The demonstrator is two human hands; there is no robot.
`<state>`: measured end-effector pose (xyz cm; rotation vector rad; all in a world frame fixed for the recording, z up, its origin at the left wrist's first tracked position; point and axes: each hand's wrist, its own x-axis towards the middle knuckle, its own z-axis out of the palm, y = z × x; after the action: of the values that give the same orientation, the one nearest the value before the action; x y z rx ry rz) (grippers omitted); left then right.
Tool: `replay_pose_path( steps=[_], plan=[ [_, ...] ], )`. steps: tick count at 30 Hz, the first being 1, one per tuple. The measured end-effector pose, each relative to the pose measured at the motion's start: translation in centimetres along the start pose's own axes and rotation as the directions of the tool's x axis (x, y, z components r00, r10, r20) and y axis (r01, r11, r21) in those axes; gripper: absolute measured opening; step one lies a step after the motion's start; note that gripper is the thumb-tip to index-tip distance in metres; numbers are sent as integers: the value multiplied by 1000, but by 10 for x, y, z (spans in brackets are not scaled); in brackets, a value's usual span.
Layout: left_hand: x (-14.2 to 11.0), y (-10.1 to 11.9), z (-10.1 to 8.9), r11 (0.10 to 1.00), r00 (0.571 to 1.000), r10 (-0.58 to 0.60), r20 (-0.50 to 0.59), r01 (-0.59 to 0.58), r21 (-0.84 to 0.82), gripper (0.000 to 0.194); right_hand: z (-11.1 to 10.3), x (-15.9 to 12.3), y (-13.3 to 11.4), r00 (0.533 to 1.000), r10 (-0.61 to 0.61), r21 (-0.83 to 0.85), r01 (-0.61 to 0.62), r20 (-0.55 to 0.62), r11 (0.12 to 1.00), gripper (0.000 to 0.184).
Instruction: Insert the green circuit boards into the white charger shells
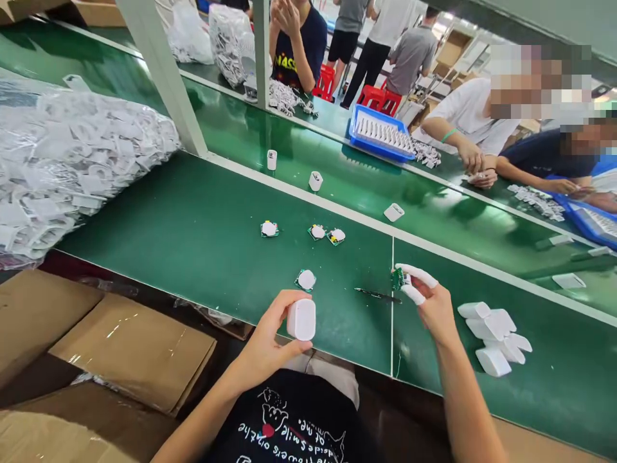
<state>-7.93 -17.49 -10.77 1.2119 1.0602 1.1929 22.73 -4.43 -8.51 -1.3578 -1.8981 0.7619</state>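
Observation:
Between the thumb and fingers of my left hand [267, 341] is a white plastic housing [302, 319], held over the bench's front edge. My right hand [436, 305], with white covers on two fingertips, pinches a small green circuit board [398, 279] above the bench. Just left of that board lies a thin black pen-like tool [377, 295]. Beyond my left hand sits a circuit board with a round white part [306, 280]. Further back are another such board [268, 229] and a close pair of boards [336, 236]. A cluster of white housings [494, 328] lies right of my right hand.
A large clear bag of white plastic parts [96, 148] fills the left side. Behind a pale rail [313, 199], white housings [315, 181] stand on a green belt. Co-workers sit across it by a blue tray [380, 132]. Cardboard boxes [130, 347] stand below at left.

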Motion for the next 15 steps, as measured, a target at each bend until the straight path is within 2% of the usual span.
replay_pose_path(
  steps=[2, 5, 8, 10, 12, 15],
  plan=[
    [5, 5, 7, 1000, 1000, 1, 12, -1, -4, 46, 19, -31, -24, 993, -33, 124, 47, -113, 991, 36],
    [13, 6, 34, 998, 999, -43, 33, 44, -49, 44, 48, -76, -58, 962, -79, 299, 158, -260, 941, 33],
    [16, 1, 72, 990, 998, -56, 40, 60, -130, 51, 66, -106, -82, 911, -49, 537, 284, -409, 794, 27],
    [12, -1, 96, 992, 999, -19, 41, 24, -120, 41, 71, -114, -90, 872, 9, 564, 308, -489, 766, 29],
    [6, -2, 113, 998, 992, 47, 117, -42, -45, 33, 73, -113, -90, 842, 67, 530, 273, -535, 803, 32],
    [1, -3, 122, 987, 956, 129, 265, -149, 55, 44, 71, -104, -81, 830, 81, 497, 249, -552, 831, 34]
  ],
)
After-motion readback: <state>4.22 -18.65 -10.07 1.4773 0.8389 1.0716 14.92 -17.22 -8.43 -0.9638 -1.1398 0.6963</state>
